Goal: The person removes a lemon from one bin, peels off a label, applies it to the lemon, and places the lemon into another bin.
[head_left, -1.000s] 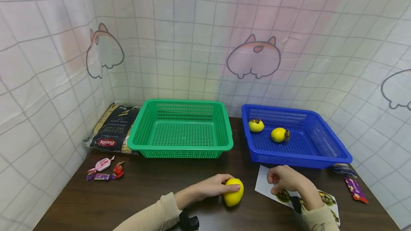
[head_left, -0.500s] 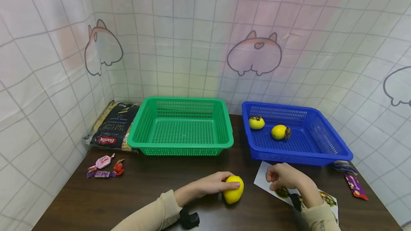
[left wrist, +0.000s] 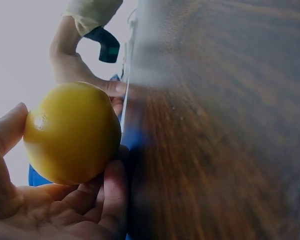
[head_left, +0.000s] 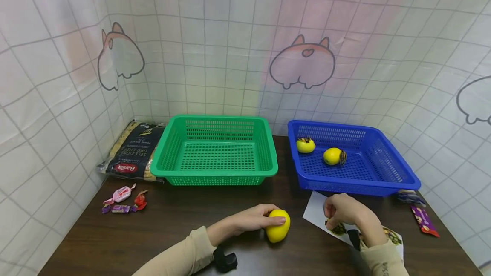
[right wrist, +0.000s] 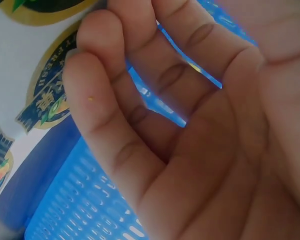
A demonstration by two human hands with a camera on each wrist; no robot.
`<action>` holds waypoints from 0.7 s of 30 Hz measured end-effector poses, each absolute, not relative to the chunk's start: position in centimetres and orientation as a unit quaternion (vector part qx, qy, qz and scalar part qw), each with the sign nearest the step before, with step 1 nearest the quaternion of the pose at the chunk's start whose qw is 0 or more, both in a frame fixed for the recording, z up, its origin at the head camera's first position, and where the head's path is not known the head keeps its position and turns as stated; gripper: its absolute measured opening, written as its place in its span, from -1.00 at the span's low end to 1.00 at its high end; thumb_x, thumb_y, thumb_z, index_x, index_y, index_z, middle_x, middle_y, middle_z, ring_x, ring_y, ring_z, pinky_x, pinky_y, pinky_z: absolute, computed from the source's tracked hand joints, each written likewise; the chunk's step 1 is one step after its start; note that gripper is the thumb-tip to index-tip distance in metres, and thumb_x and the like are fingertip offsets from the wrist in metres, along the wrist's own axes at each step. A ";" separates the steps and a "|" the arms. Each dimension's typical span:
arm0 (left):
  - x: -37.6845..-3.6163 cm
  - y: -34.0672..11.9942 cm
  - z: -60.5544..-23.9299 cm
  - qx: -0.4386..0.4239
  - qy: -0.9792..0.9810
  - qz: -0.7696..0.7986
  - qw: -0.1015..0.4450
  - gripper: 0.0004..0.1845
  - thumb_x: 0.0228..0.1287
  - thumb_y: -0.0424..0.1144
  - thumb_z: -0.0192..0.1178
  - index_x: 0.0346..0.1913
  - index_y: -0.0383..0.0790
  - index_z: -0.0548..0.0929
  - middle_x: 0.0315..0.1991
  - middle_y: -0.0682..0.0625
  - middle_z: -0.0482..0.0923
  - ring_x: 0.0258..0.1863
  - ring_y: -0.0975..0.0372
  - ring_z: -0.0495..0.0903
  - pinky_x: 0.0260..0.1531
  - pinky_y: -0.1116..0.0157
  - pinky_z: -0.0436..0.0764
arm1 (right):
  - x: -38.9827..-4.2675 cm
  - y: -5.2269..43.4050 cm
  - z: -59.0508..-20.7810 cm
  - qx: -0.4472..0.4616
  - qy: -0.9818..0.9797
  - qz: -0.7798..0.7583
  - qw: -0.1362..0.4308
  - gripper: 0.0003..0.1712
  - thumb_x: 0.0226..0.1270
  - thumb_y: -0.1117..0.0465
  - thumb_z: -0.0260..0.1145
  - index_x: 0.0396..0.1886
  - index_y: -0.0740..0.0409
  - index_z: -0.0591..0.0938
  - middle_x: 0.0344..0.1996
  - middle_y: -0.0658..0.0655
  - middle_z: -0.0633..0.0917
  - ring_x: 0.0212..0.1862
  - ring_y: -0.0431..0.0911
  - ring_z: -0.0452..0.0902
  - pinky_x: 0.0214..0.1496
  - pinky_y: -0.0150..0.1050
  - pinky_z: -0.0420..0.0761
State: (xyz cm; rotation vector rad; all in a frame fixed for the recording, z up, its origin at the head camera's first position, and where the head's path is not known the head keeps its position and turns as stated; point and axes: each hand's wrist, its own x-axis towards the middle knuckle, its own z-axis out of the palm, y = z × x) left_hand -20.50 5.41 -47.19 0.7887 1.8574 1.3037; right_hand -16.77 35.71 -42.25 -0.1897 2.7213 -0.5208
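My left hand (head_left: 264, 220) lies on the dark table and grips a yellow fruit (head_left: 278, 226). The left wrist view shows that fruit (left wrist: 72, 132) cradled between thumb and fingers (left wrist: 110, 195). To the right, my right hand (head_left: 341, 210) rests with curled fingers on a white sticker sheet (head_left: 315, 214), its fingertips at a round sticker. In the right wrist view the curled fingers (right wrist: 120, 100) hover by the printed stickers (right wrist: 45, 100). The thumb tip is out of frame, so any pinch is hidden.
A blue basket (head_left: 356, 188) behind the right hand holds two yellow fruits (head_left: 305, 145) (head_left: 333, 156). A green basket (head_left: 215, 174) stands behind the left hand. A pasta bag (head_left: 132, 152) and candies (head_left: 122, 199) lie at left, with wrapped sweets (head_left: 422, 218) at right.
My right hand has dropped a little onto the sticker sheet, fingertips now at a sticker. The left hand and its fruit have stayed put.
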 end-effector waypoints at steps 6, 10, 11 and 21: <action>-20.4 5.3 -47.3 0.310 0.725 0.503 0.353 -0.48 0.35 0.20 0.15 0.13 -0.13 0.56 -0.18 0.10 0.58 -0.19 0.32 0.51 -0.16 0.41 0.50 | -16.8 35.6 -42.4 -0.064 0.965 -0.182 0.180 -0.68 -0.14 0.27 0.61 -0.55 0.05 0.56 -0.61 -0.06 0.53 -0.48 -0.16 0.40 -0.43 -0.32 0.35; -20.4 5.3 -47.5 0.309 0.724 0.505 0.353 -0.49 0.35 0.18 0.15 0.12 -0.14 0.56 -0.19 0.11 0.58 -0.20 0.32 0.51 -0.15 0.41 0.49 | -16.8 35.8 -42.6 -0.073 0.962 -0.189 0.181 -0.66 -0.15 0.29 0.61 -0.52 0.08 0.54 -0.60 -0.05 0.50 -0.48 -0.16 0.38 -0.43 -0.34 0.34; -20.3 5.3 -47.5 0.308 0.724 0.506 0.355 -0.49 0.35 0.18 0.15 0.12 -0.14 0.56 -0.19 0.11 0.58 -0.20 0.33 0.51 -0.15 0.41 0.49 | -16.8 35.8 -42.7 -0.075 0.962 -0.189 0.182 -0.66 -0.15 0.29 0.61 -0.52 0.08 0.54 -0.60 -0.05 0.50 -0.48 -0.16 0.38 -0.43 -0.34 0.34; -20.3 5.3 -47.5 0.307 0.725 0.508 0.351 -0.50 0.33 0.20 0.16 0.11 -0.10 0.56 -0.20 0.12 0.58 -0.20 0.32 0.51 -0.14 0.40 0.49 | -16.7 35.6 -42.5 -0.075 0.962 -0.182 0.190 -0.71 -0.09 0.27 0.59 -0.59 0.07 0.56 -0.64 -0.08 0.51 -0.50 -0.17 0.37 -0.45 -0.36 0.32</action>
